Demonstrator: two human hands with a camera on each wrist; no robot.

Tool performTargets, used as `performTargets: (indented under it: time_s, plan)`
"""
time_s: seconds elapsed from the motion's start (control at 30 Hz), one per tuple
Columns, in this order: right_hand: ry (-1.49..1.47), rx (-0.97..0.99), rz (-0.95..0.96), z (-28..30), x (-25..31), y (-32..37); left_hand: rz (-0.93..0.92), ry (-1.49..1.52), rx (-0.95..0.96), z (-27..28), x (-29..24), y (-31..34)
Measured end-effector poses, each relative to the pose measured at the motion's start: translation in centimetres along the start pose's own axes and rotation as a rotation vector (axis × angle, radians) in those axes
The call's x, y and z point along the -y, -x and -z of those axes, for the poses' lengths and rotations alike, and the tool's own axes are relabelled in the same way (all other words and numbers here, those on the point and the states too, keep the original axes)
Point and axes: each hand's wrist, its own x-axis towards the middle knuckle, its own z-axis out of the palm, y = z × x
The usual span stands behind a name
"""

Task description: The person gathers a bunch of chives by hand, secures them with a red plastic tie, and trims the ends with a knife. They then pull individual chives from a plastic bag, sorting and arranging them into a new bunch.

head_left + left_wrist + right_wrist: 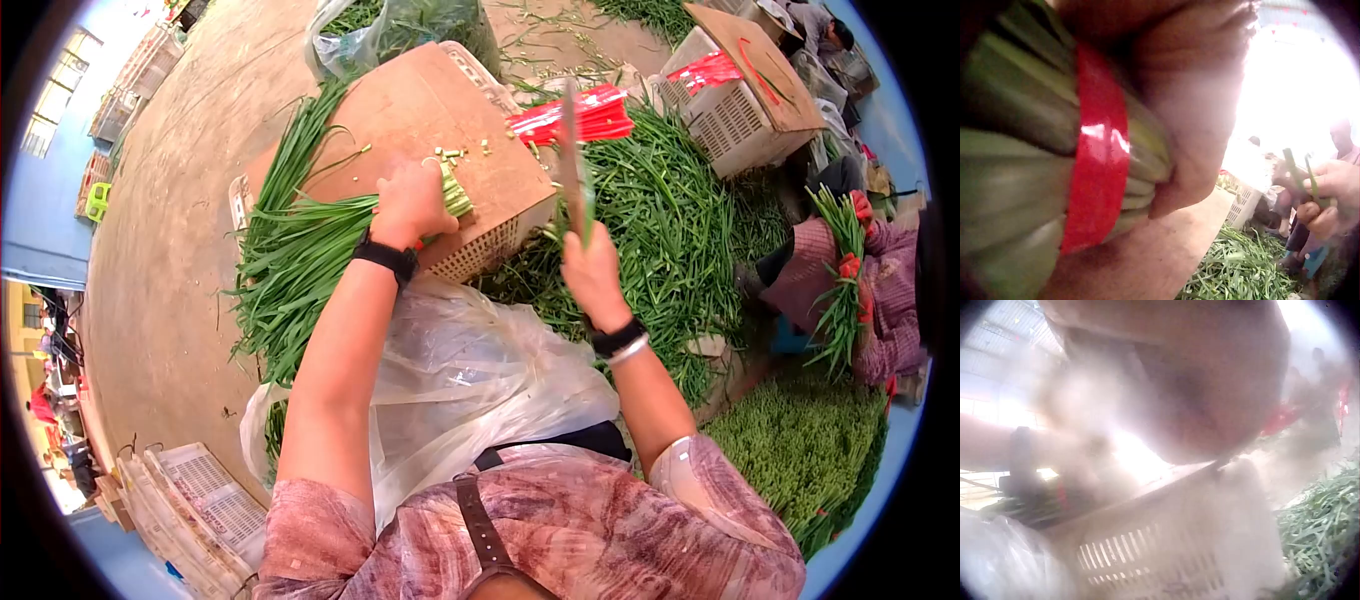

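On a brown board (400,110) over a plastic crate lies a bundle of long green stalks (310,235), its cut ends to the right. The left hand (410,205) grips the bundle near those ends; a red band (1100,150) wraps it in the left wrist view. Beside the board's right edge, the right hand (592,270) grips a broad blade (572,150), held up and blurred, with green stalk pieces (1297,172) at the fingers. Small cut bits (450,153) lie on the board. In the right wrist view, haze blurs the right hand.
Red strips (580,115) lie at the board's far right corner. Loose greens (650,200) cover the floor to the right. Clear plastic (470,350) drapes across the lap. Another crate with a board (720,100) and a seated person holding a bundle (845,270) are farther right.
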Motion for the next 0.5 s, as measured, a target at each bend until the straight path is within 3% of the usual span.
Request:
performTargets:
  time_s: [0.1,0.17,0.2,0.3,0.33,0.4,0.43,0.47,0.5]
  plan:
    - [-0.233,-0.080,-0.052,2.0,-4.2,2.1,-0.022,0.043,-0.026,-0.4,0.2,0.1]
    - [-0.162,-0.130,-0.105,2.1,-9.4,3.3,-0.022,0.071,-0.009,0.1,0.3,0.6]
    - [-0.123,-0.087,-0.203,2.5,-11.1,3.8,-0.062,0.080,0.012,-0.4,0.9,0.3]
    - [-0.272,-0.069,-0.481,2.5,-14.0,5.1,-0.191,0.191,-0.206,-1.1,1.7,0.6]
    - [-0.175,-0.162,-0.337,1.7,-18.3,5.4,-0.207,0.269,-0.245,-1.4,2.2,0.8]
    - [0.023,-0.103,-0.461,2.1,-21.5,5.3,-0.234,0.219,-0.349,-0.8,2.7,2.3]
    - [0.043,-0.093,-0.167,2.0,-24.1,6.1,-0.200,0.177,-0.410,-0.6,3.5,3.8]
    - [0.457,0.008,-0.025,2.3,-22.9,6.1,-0.179,0.151,-0.395,-0.5,4.2,5.4]
    - [0.495,0.131,-0.091,2.4,-23.2,5.7,-0.146,0.119,-0.382,-0.6,4.6,6.6]
